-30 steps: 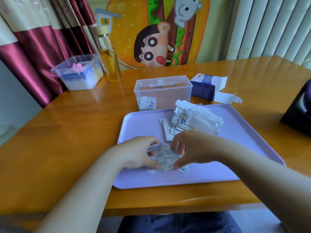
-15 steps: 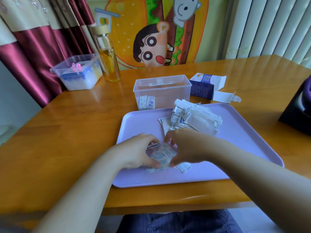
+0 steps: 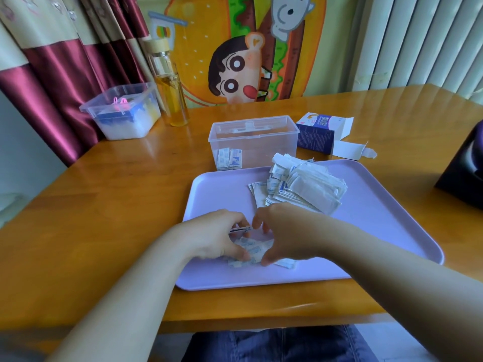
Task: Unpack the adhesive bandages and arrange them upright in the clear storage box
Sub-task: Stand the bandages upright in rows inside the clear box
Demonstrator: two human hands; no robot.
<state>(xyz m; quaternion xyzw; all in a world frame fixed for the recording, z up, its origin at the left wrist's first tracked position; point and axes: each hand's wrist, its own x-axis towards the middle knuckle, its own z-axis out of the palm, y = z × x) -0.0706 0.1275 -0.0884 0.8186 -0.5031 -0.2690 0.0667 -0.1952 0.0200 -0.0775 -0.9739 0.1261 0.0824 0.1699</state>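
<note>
A lilac tray point(image 3: 379, 226) lies in front of me on the wooden table. Both hands rest on its near part over a small scatter of wrapped bandages point(image 3: 252, 253). My left hand point(image 3: 217, 235) pinches a thin stack of bandages between thumb and fingers. My right hand point(image 3: 285, 232) curls over the scatter, fingertips touching the wrappers. A larger heap of bandages point(image 3: 305, 185) sits further back on the tray. Behind the tray stands the clear storage box point(image 3: 261, 142), with a few bandages point(image 3: 230, 159) upright in its left front corner.
An opened blue bandage carton point(image 3: 317, 133) lies right of the clear box. At the back left stand a glass bottle of yellow liquid point(image 3: 171, 90) and a lidded plastic tub point(image 3: 122, 114). A dark object point(image 3: 465, 168) sits at the right edge.
My right hand has slid a little to the left, closer to my left hand, over the scattered bandages. The view has shifted slightly; nothing else moved.
</note>
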